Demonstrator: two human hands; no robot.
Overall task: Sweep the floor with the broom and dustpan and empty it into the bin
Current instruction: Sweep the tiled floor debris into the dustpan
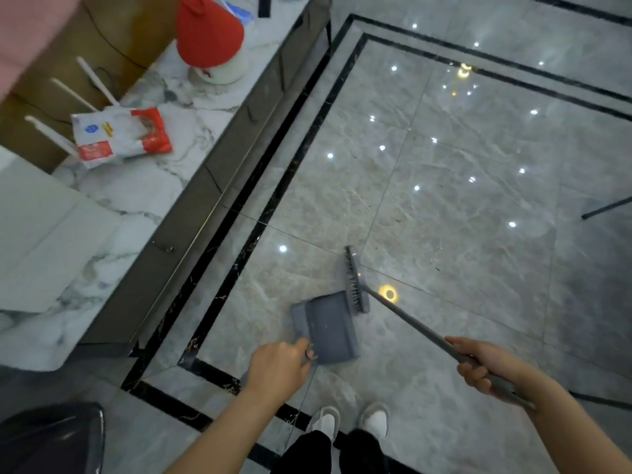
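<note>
Head camera looks down on a glossy grey marble-pattern floor with two black inlay stripes running along its border and many small white light reflections. One grey plastic dustpan sits flat on the tiles at about 6 o'clock of the frame centre; it is a shallow rectangular tray with a ribbed comb edge on its left side, and whether any dirt lies in it I cannot tell. One broom has a narrow grey head with short dark bristles, and this head touches the upper right corner of the dustpan, at 1 o'clock from it; its thin straight grey handle goes toward 4 o'clock. The left hand is at 7 o'clock from the dustpan, fingers curled around the dustpan handle, which is mostly hidden under the hand. The right hand wraps its fingers and thumb tightly around the broom handle near the upper end. Two white shoes stand at 6 o'clock, close together. At 10 o'clock is a long cabinet with a white veined marble top. On it lie one crumpled white and red plastic packet, one red cone-shaped thing over a white round base, and three white sticks. A dark shiny container, perhaps the bin, is at 8 o'clock; its inside is not visible.
</note>
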